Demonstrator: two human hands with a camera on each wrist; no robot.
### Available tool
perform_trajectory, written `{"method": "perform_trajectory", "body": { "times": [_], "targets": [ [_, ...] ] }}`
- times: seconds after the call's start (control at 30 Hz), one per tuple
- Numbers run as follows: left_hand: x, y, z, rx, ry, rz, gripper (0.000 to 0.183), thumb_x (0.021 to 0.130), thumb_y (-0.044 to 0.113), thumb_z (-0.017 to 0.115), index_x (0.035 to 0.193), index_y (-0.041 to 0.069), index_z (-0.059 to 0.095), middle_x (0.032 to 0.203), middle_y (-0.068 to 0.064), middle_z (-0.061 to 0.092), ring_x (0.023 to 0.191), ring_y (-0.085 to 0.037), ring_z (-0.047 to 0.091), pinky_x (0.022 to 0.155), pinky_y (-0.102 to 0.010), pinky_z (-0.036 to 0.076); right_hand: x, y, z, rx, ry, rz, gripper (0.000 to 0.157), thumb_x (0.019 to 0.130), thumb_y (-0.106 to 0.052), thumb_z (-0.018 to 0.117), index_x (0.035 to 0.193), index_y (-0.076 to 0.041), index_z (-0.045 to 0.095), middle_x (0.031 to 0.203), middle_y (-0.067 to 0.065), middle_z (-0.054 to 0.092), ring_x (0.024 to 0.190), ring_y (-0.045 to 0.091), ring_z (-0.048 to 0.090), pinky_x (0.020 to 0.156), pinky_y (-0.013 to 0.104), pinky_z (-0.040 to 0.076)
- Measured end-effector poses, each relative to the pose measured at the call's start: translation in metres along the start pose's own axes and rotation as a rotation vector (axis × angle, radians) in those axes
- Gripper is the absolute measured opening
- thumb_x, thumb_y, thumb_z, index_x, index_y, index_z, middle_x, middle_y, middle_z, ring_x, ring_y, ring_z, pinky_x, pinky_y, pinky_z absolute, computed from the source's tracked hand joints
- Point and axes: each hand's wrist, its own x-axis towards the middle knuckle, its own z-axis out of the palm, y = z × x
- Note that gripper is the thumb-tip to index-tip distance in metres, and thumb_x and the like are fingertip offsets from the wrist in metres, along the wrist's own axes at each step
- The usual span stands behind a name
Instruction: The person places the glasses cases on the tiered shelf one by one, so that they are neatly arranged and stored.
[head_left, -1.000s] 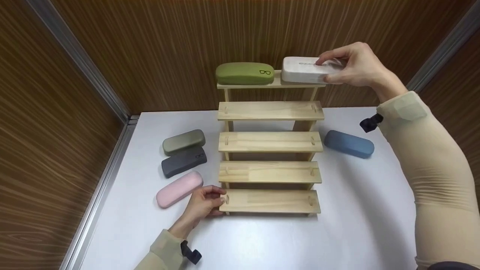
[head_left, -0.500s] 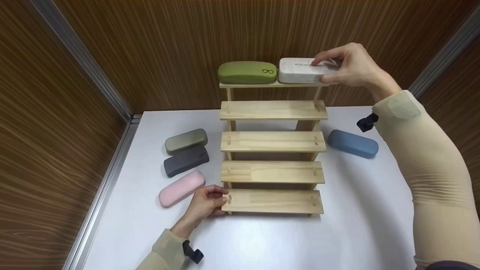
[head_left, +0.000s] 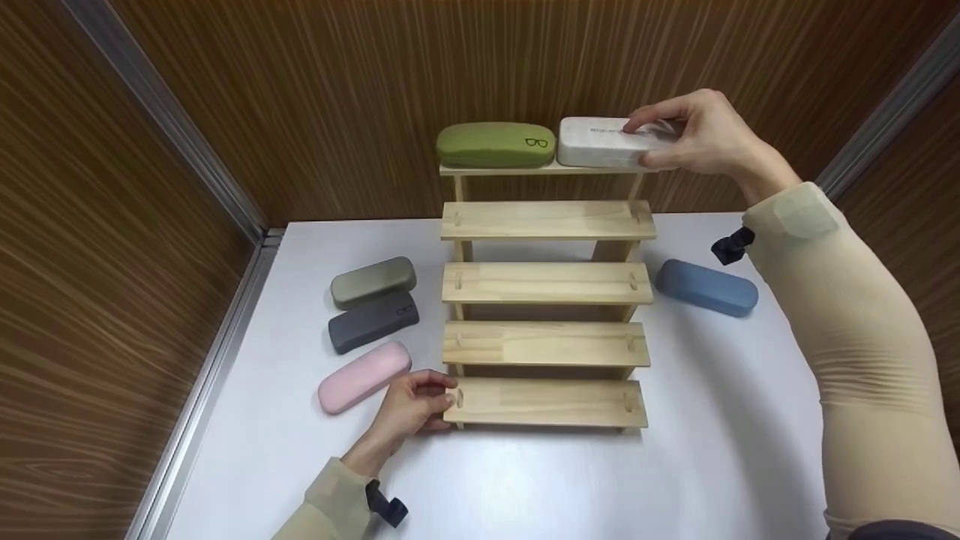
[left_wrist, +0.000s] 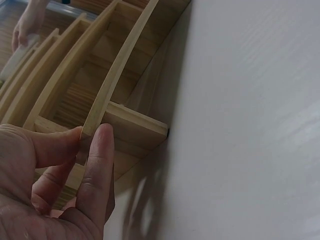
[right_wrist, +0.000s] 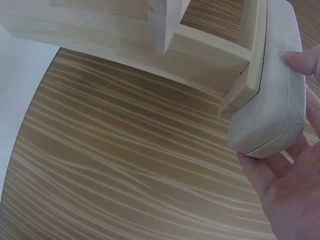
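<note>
A tiered wooden rack (head_left: 547,283) stands on the white table. On its top shelf, a white glasses case (head_left: 600,142) lies beside a green glasses case (head_left: 495,145), nearly touching it. My right hand (head_left: 705,139) grips the right end of the white case, thumb in front and fingers over the top and back. In the right wrist view the white case (right_wrist: 275,85) rests along the shelf, its end jutting past the shelf's edge. My left hand (head_left: 409,409) pinches the left end of the lowest shelf between thumb and fingers, plain in the left wrist view.
Left of the rack lie an olive glasses case (head_left: 373,283), a dark grey glasses case (head_left: 373,322) and a pink glasses case (head_left: 364,377). To its right is a blue glasses case (head_left: 706,287). Wood-patterned panels (head_left: 360,112) enclose the table's back and sides.
The white case has slid left along the top shelf, narrowing the gap to the green case, with my right hand on it. My left hand keeps its pinch on the lowest shelf.
</note>
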Motion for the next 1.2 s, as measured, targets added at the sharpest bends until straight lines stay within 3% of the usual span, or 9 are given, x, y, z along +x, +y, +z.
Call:
{"method": "perform_trajectory", "body": {
  "times": [0.37,0.87,1.07,1.2],
  "targets": [
    [0.001,-0.001,-0.001,-0.011,0.0,-0.017,0.027,0.097,0.001,0.079,0.123,-0.006,0.074,0.107,-0.008,0.077,0.086,-0.015,0.078,0.07,-0.03,0.071,0.0,-0.004,0.0,0.013,-0.029,-0.008,0.038,0.085,0.0,0.084,0.122,-0.008,0.086,0.147,0.024,0.074,0.103,-0.001,0.066,0.086,0.006,0.05],
    [0.004,0.0,-0.002,-0.007,0.0,-0.006,0.028,0.097,-0.002,0.078,0.124,-0.008,0.074,0.106,-0.008,0.077,0.085,-0.014,0.078,0.07,-0.032,0.071,-0.012,0.002,-0.01,0.027,0.005,0.018,0.045,0.09,-0.005,0.089,0.135,-0.01,0.081,0.159,0.017,0.068,0.13,0.003,0.066,0.1,0.009,0.05],
    [0.003,-0.001,-0.003,0.0,0.009,-0.006,0.028,0.098,-0.001,0.077,0.124,-0.008,0.074,0.106,-0.009,0.076,0.085,-0.014,0.078,0.07,-0.032,0.071,-0.027,0.014,-0.02,0.058,0.035,0.029,0.05,0.089,-0.004,0.091,0.138,-0.007,0.079,0.161,0.017,0.066,0.121,-0.007,0.067,0.097,0.003,0.052],
    [0.004,0.0,-0.003,0.002,0.012,-0.003,0.028,0.098,-0.001,0.078,0.125,-0.007,0.074,0.105,-0.008,0.077,0.084,-0.014,0.077,0.069,-0.031,0.071,-0.038,0.023,-0.026,0.064,0.063,0.052,0.053,0.088,-0.006,0.092,0.14,-0.009,0.078,0.16,0.01,0.068,0.131,-0.003,0.065,0.105,0.006,0.051]
  ]
}}
